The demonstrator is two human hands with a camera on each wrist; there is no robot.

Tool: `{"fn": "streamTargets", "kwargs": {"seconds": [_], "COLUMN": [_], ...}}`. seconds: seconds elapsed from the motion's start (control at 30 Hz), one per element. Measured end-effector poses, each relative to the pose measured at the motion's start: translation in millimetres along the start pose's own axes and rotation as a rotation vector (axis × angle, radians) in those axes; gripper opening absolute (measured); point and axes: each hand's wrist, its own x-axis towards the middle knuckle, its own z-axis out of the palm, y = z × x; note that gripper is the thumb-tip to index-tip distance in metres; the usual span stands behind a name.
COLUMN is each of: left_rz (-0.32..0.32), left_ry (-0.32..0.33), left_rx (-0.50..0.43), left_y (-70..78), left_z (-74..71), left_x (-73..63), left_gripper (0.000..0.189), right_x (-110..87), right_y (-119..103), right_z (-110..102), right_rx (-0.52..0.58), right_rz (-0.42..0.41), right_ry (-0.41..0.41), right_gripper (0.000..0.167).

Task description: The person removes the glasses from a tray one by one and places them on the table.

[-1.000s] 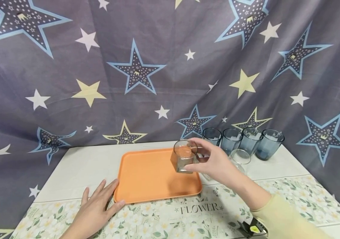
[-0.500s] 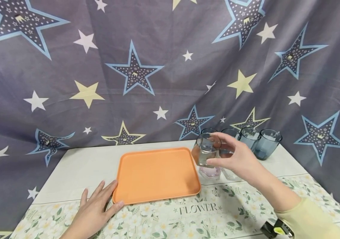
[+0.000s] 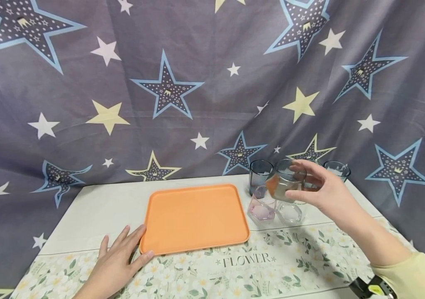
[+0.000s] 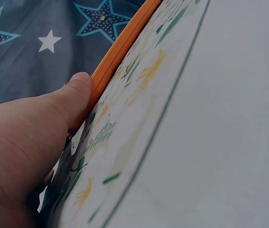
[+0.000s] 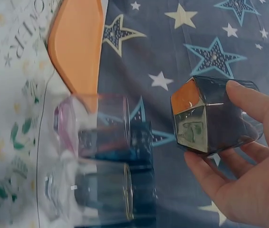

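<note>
A smoky grey glass (image 3: pixel 283 185) with a faceted base is held between the thumb and fingers of my right hand (image 3: pixel 326 193), up off the table. In the right wrist view that glass (image 5: pixel 208 118) shows its angular bottom. Below it on the table stand a pink-tinted glass (image 3: pixel 262 209) and, just right of that, a clear glass (image 3: pixel 290 214). My left hand (image 3: pixel 115 261) lies at the near left corner of an orange tray (image 3: pixel 197 218), fingers spread. The left wrist view has the thumb (image 4: pixel 81 88) against the tray's edge.
Several blue glasses (image 3: pixel 259 176) stand in a row behind, partly hidden by my right hand and the held glass. The tabletop bears a white cloth with a floral band (image 3: pixel 182 274). A star-patterned curtain (image 3: pixel 182 137) hangs behind the table.
My right hand has carried the smoky glass from over the tray rightward, above the other glasses. The pink glass has come into plain view. My left hand keeps its place on the tray.
</note>
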Motion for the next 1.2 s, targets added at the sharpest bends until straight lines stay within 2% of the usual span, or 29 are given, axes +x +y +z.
{"fn": "streamTargets", "kwargs": {"seconds": [0.27,0.47,0.97,1.2], "left_rz": [0.004,-0.003,0.0,0.003], "left_ry": [-0.008,-0.013,-0.011,-0.012], "left_rx": [0.004,0.007,0.007,0.006], "left_y": [2.3,3.3,1.5,1.5], "left_z": [-2.4,-2.9,-0.6,-0.4], "left_x": [-0.6,-0.9,-0.4,-0.1], "left_gripper": [0.095,0.095,0.097,0.095], "right_x": [-9.6,-11.7,-21.7,-23.8], "right_y": [9,24,66,86], "right_z": [-28,-46,-81,-91], "right_rx": [-0.062,-0.091,-0.055,-0.058], "right_rz": [0.061,0.089,0.128,0.189], "right_ry": [0.037,0.067,0.094,0.072], "right_gripper": [0.086,0.087,0.087,0.093]}}
